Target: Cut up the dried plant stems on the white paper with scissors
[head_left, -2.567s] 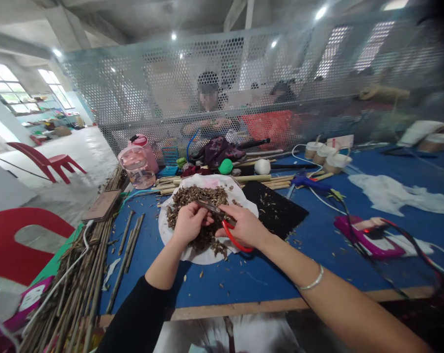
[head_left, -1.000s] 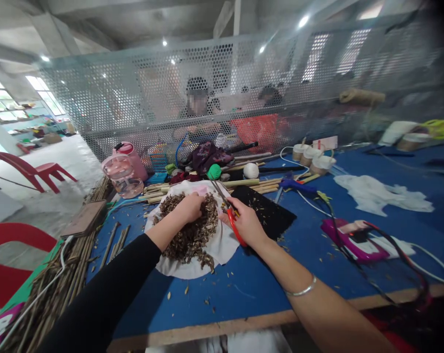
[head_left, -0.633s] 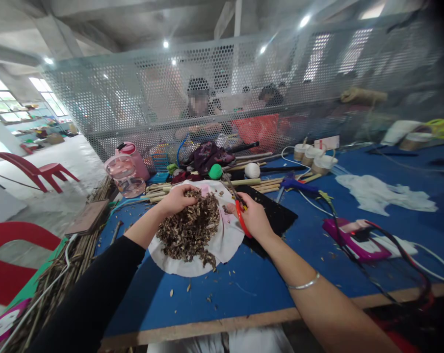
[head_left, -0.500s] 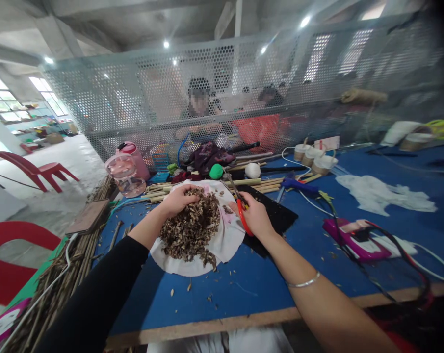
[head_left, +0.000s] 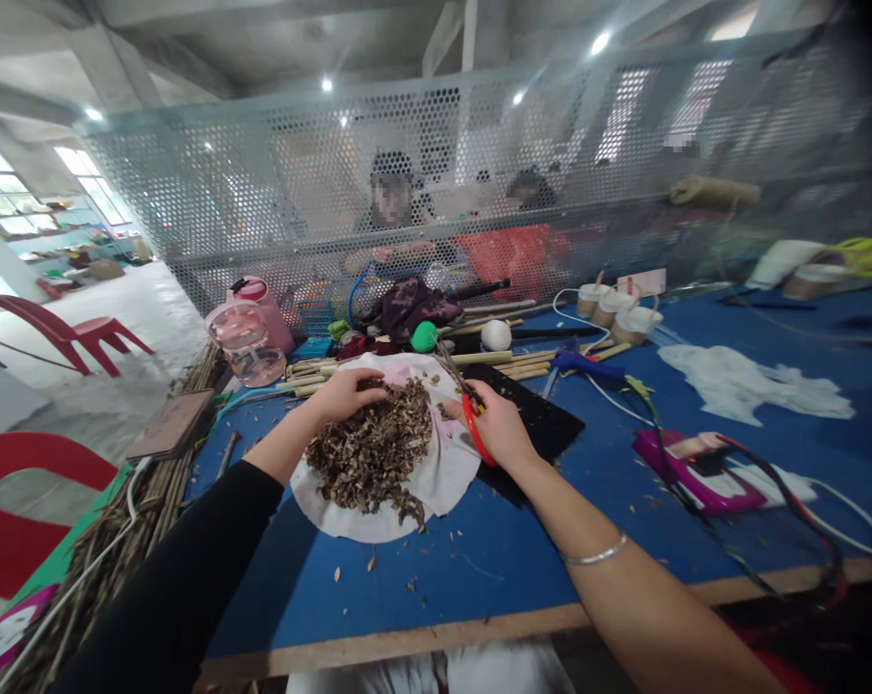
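A heap of small dried brown pieces (head_left: 374, 453) lies on a round white cloth (head_left: 442, 477) in the middle of the blue table. At the heap's upper left edge rests my left hand (head_left: 345, 393), fingers apart and slightly curled, with nothing gripped in it. My right hand (head_left: 497, 422) is closed around the red handles of a pair of scissors (head_left: 473, 424), to the right of the heap. The blades point away from me, up and left toward a green ball of yarn (head_left: 424, 335). Part of the handles is hidden by my fingers.
A black sheet (head_left: 551, 414) lies to the right of the cloth. Behind are sticks (head_left: 486, 359) and a white ball (head_left: 496, 335). A blue glue gun (head_left: 587, 362) and a magenta device (head_left: 688, 472) with cables lie right. Bundled twigs (head_left: 139, 530) line the left edge.
Both hands were together at the scissors over the heap; they have since parted. My left hand moved into the heap, then to its upper left edge, and its fingers spread. The scissors moved right.
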Available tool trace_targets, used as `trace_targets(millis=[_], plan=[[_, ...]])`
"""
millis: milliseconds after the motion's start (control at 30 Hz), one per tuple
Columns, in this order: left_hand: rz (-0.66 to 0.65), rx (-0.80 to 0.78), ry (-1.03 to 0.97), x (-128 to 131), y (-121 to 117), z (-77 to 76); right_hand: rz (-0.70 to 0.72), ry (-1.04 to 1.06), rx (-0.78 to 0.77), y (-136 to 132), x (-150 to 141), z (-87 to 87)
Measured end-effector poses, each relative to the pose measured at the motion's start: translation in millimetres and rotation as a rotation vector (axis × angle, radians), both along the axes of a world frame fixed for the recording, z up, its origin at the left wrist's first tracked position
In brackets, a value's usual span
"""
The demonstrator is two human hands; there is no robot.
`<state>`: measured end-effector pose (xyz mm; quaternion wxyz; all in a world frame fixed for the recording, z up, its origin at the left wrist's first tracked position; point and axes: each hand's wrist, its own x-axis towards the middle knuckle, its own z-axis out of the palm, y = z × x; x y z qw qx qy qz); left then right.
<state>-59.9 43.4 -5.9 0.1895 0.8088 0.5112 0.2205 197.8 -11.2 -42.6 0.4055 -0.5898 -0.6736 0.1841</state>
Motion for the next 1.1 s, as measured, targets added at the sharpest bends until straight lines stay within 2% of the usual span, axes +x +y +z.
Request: trace_targets(millis=[133, 233, 300, 400, 467, 567, 700, 800, 900, 1100], plan=[[0.013, 0.053, 0.050, -0.2, -3.7, 18.4, -0.004, -0.004, -0.022, -1.5, -1.3, 2.4], [-0.104, 0.097, 0.214, 2.2, -10.9, 29.6, 0.000, -0.011, -0.029, -1.1, -1.6, 1.0], [-0.160, 0.066, 0.347, 3.8, -15.9, 32.3, 0.013, -0.008, -0.020, -0.5, -1.5, -0.9], [-0.129, 0.053, 0.497, 8.8, -21.2, 32.3, 0.017, 0.005, -0.021, 0.1, -1.2, -2.8], [-0.129, 0.119, 0.500, 18.3, -23.0, 31.2, 0.017, 0.002, -0.030, 0.0, -1.2, -2.7], [-0.206, 0.201, 0.414, 43.3, -23.5, 24.9, 0.023, -0.016, -0.028, -1.1, -1.8, -1.0], [-0.248, 0.073, 0.504, 72.1, -19.0, 6.4, 0.036, -0.048, -0.012, -2.6, -2.5, 0.8], [-0.190, 0.037, 0.539, 75.4, -13.5, -4.5, 0.044, -0.062, -0.016, -3.6, -2.7, 0.9], [-0.139, 0.030, 0.539, 72.3, -11.7, -7.9, 0.046, -0.073, -0.022, -4.4, -2.9, 0.6], [-0.065, 0.065, 0.544, 79.8, -24.2, -12.9, 0.043, -0.064, -0.027, -4.2, -2.3, 0.0]])
